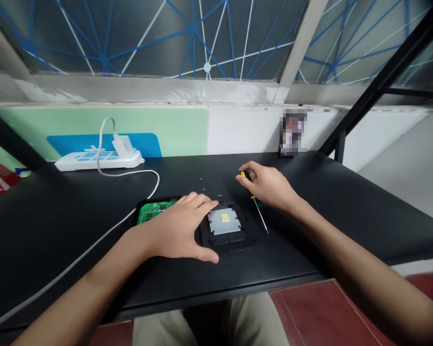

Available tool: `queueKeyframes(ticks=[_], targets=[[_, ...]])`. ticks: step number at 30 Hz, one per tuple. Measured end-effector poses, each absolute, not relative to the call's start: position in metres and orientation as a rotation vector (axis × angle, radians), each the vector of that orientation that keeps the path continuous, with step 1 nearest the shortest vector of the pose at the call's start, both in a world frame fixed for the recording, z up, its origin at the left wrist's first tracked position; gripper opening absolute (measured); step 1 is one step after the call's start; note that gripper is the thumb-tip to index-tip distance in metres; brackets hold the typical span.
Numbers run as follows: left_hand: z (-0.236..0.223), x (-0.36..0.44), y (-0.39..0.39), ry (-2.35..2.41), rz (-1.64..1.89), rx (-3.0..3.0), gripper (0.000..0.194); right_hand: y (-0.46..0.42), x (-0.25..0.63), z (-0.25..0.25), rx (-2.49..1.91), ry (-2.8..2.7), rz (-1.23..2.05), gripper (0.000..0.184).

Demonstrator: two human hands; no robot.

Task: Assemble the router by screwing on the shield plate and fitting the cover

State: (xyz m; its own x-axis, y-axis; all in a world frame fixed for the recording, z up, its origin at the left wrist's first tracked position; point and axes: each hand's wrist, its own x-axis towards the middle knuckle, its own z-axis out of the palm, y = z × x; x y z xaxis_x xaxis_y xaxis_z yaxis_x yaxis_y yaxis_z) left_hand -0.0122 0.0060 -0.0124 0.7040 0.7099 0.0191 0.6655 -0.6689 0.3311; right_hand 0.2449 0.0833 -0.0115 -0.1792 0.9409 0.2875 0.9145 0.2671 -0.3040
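My left hand (178,228) rests over an opened black device, fingers spread, thumb and fingers around its middle. To the left of the hand a green circuit board (153,210) shows inside a black casing, partly covered by the palm. On the right side of the device lies a silver metal plate (220,228) with a small cream pad (225,217) on it. My right hand (269,185) is closed on a screwdriver (260,216) with a black and yellow handle. Its shaft slants down to the right of the plate, tip near the tabletop.
Several small screws (204,189) lie behind the device. A white power strip (97,161) with a plugged-in charger (122,145) stands at the back left, its white cable (94,246) crossing the black table (274,262). A phone-like object (292,133) leans against the wall; a red packet (0,178) is far left.
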Motion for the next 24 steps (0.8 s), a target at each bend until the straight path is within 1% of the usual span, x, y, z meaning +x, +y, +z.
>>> queueKeyframes(ticks=[7,11,17,24], targets=[[-0.013,-0.011,0.005,1.109,0.170,2.629,0.105,0.084,0.246,-0.023,-1.703,-2.336,-0.088,0.036],[-0.010,-0.009,0.003,1.136,0.163,2.647,0.108,0.082,0.246,-0.026,-1.699,-2.386,-0.163,0.035],[-0.009,-0.008,0.001,1.155,0.171,2.656,0.108,0.078,0.241,-0.028,-1.696,-2.411,-0.178,0.033],[-0.012,-0.010,0.000,1.159,0.179,2.633,0.104,0.079,0.243,-0.027,-1.681,-2.441,-0.169,0.031]])
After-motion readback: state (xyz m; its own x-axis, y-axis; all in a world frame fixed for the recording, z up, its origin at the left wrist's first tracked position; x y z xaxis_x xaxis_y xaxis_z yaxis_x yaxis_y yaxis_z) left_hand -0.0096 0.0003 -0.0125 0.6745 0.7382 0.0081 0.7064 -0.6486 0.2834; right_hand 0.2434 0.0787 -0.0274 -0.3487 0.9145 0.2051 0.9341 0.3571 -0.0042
